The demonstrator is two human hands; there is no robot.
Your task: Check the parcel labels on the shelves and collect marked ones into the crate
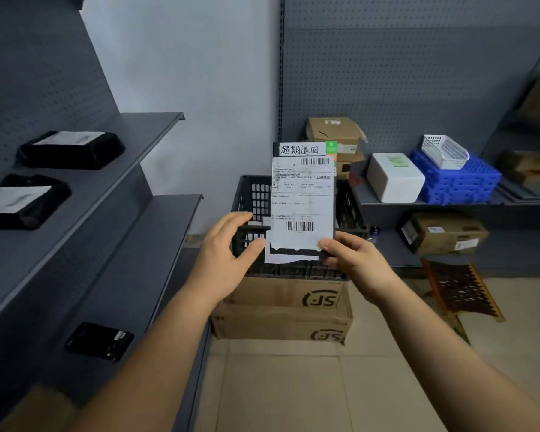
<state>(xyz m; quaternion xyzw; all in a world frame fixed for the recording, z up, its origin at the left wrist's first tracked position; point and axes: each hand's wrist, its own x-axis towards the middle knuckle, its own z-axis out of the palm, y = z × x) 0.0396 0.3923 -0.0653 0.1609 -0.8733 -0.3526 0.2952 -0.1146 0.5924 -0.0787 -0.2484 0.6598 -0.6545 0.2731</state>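
Note:
My right hand (pixel 353 257) pinches the lower right corner of a flat black parcel (pixel 303 198) and holds it upright. Its white label faces me, with barcodes and a handwritten mark across the top strip. My left hand (pixel 228 260) is beside the parcel's lower left corner, fingers relaxed, thumb tip close to the label edge. Right behind the parcel stands the black plastic crate (pixel 250 198) on top of stacked cardboard boxes (pixel 281 310). Two black parcels (pixel 72 149) (pixel 22 201) with white labels lie on the left shelves, and a third black parcel (pixel 100 340) lies lower down.
Grey shelves (pixel 113 194) run along the left. On the right shelf sit brown cartons (pixel 334 132), a white foam box (pixel 393 179), blue crates (pixel 462 182) with a white basket (pixel 445 151), and another carton (pixel 443 233) below. A wooden folding stool (pixel 462 291) stands on the tiled floor.

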